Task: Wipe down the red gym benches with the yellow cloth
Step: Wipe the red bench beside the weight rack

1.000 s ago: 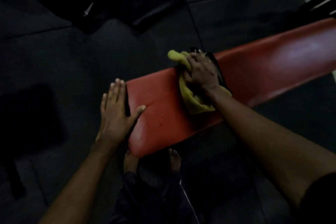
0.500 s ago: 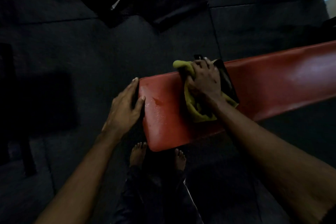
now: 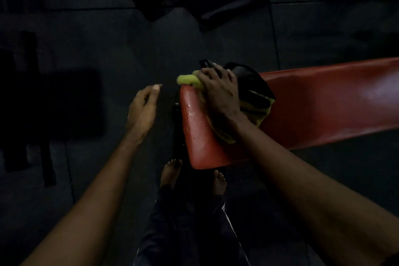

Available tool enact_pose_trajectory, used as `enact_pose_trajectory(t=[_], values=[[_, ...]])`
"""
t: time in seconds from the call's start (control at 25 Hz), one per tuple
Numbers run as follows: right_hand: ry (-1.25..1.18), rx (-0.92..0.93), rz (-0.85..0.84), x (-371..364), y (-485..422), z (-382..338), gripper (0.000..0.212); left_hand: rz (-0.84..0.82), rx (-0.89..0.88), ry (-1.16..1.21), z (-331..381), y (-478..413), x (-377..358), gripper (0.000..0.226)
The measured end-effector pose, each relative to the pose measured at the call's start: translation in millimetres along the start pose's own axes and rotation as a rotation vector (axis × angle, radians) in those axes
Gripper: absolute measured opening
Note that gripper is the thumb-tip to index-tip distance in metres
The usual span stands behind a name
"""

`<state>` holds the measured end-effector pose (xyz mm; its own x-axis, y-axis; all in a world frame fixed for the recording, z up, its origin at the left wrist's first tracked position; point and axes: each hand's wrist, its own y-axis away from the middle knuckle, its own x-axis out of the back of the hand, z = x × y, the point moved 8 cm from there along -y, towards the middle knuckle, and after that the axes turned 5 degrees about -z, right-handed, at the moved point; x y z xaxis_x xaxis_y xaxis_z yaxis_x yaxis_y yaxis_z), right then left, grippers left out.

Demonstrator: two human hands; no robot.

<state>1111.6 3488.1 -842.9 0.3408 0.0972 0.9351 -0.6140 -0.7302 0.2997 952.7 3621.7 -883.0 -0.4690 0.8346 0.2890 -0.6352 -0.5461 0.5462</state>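
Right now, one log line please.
right hand: pressing yellow cloth on red bench end | left hand: open, off bench | droplets on end

Right hand (image 3: pixel 220 93) on cloth (image 3: pixel 186 80) at bench (image 3: pixel 323 101) end, left hand (image 3: pixel 141 110) apart leftward

My right hand (image 3: pixel 220 95) and yellow cloth (image 3: pixel 186 80) are crowding the red bench's (image 3: pixel 323 101) near end, a black object (image 3: pixel 250 80) sitting just beyond. The bench's far stretch is lying open.
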Motion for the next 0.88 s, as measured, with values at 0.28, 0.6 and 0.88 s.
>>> enact_pose_trajectory(t=[0.28, 0.6, 0.88], values=[[0.078, 0.476, 0.001, -13.9, 60.2, -38.1, 0.047, -0.049, 0.010, 0.044, 1.0, -11.3, 10.8, 0.054], [0.099, 0.486, -0.108, -44.3, 126.9, -56.9, 0.041, -0.298, 0.019, -0.033, 19.3, -19.1, -37.0, 0.030], [0.082, 0.492, -0.039, -46.6, 142.7, -26.3, 0.048, -0.367, -0.015, -0.034, 16.2, -29.3, -65.5, 0.036]])
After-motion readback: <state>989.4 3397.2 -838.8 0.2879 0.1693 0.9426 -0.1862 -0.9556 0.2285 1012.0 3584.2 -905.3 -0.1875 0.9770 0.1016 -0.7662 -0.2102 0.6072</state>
